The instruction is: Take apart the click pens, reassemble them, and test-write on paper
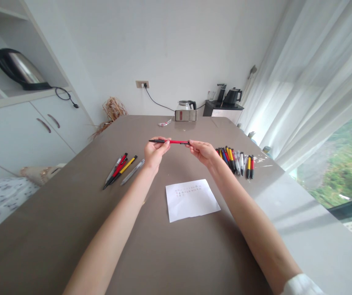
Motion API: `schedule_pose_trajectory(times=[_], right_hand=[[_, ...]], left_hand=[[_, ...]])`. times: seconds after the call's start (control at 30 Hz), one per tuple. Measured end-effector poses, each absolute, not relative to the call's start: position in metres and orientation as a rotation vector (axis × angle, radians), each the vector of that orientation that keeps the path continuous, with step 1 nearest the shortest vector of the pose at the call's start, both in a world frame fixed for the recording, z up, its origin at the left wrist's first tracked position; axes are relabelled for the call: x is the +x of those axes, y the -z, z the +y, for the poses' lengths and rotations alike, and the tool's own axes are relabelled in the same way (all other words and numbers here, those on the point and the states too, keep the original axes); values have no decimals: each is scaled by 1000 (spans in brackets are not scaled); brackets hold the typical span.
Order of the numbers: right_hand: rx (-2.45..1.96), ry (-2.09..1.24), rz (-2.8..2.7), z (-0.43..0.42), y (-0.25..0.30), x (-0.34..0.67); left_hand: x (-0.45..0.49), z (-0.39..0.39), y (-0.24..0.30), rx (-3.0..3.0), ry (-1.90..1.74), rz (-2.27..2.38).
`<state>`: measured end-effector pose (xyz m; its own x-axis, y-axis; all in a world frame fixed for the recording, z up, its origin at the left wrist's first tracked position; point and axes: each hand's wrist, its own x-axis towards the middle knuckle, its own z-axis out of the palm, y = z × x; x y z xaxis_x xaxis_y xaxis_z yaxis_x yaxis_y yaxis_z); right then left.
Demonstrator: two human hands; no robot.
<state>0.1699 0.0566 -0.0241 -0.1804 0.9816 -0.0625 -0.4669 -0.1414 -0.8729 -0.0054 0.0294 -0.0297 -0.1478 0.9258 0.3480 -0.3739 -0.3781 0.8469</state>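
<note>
A red pen (pixel 178 142) with a black grip end is held level above the middle of the table, stretched between both hands. My left hand (pixel 156 154) is closed around its black part. At the other end, my right hand (pixel 203 150) pinches the pen's red tip with thumb and fingers. Below the hands lies a white sheet of paper (pixel 191 200) with a few faint lines of writing. Left of my left forearm is a small group of pens (pixel 119 169) in red, yellow and clear. Beyond my right wrist lies a larger row of pens (pixel 231 157), partly hidden by it.
The brown table (pixel 126 254) spreads out beneath everything. Near its far edge are a phone (pixel 186 116) standing on its side, a glass kettle (pixel 187 105) and a small red-and-white item (pixel 164 123). White curtains (pixel 314 73) hang at the right; a cabinet (pixel 25 127) stands left.
</note>
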Motion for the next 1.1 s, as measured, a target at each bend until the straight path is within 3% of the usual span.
schedule_pose_trajectory(times=[0.53,0.83,0.97,1.1], right_hand=[[-834,-1549,-880,48,19,159],[-674,-1599,-925,20,8,124],[-718,-1592,-868,20,9,123],[-793,-1526,-850,23,-5,141]], left_hand=[[-1,34,42,965,-1693,737],[19,19,38,914,-1455,669],[35,6,27,1047,-1422,819],[46,-7,14,1178,-1147,1029]])
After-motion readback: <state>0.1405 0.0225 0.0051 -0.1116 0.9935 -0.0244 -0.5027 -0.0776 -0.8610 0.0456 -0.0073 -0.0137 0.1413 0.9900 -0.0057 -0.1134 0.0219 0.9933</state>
